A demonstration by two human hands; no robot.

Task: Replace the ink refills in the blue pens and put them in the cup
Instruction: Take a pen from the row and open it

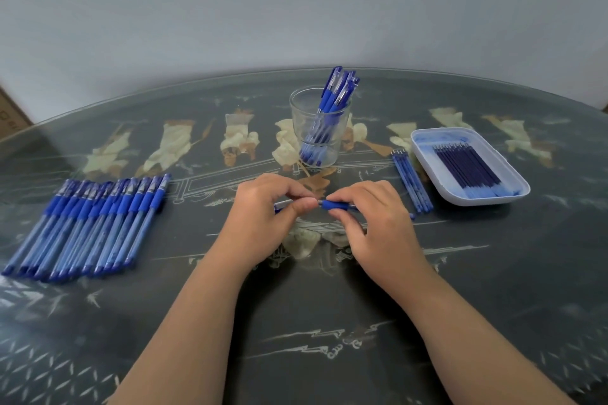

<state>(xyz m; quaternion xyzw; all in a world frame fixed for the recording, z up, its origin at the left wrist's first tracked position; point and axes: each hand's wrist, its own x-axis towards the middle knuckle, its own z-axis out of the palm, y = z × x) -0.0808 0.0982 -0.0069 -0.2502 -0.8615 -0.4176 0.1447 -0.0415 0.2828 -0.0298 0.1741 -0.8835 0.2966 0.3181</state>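
Note:
Both my hands hold one blue pen (335,205) level over the middle of the table. My left hand (263,217) pinches its left part, mostly hidden by the fingers. My right hand (371,217) grips the blue rubber grip section; a thin tip pokes out to the right of that hand. A clear glass cup (318,128) stands behind my hands with several blue pens leaning in it. A row of several blue pens (88,223) lies at the left. A white tray (427,141) at the right holds several dark blue refills (467,168).
A few loose refills (413,181) lie on the table just left of the tray. The round dark table (329,322) has a glass top with painted figures. A grey wall runs close behind it. A cardboard box corner (10,115) shows at the far left.

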